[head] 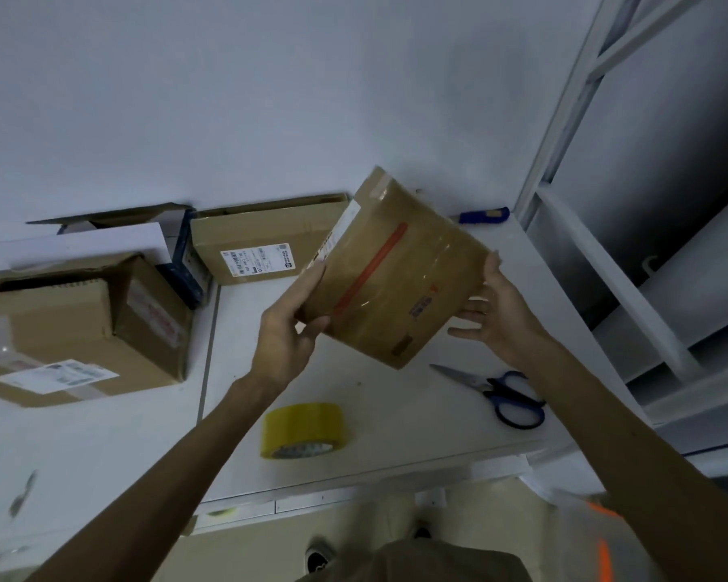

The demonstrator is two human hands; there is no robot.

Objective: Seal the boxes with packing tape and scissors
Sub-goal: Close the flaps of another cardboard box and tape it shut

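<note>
Holds a small brown box (396, 270), clear-taped with a red strip, tilted in the air above the white table (396, 434). Grips its lower left corner with the left hand (288, 329), fingers curled behind. Props its right edge with the right hand (494, 317), fingers straight and spread. Below, lying apart: tape roll (305, 430), scissors (489, 390). Farther left, larger boxes (76, 329) near the wall.

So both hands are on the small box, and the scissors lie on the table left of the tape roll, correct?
No: the head view shows the scissors on the table right of the tape roll, not left. The left hand and right hand are on the small box.
</note>
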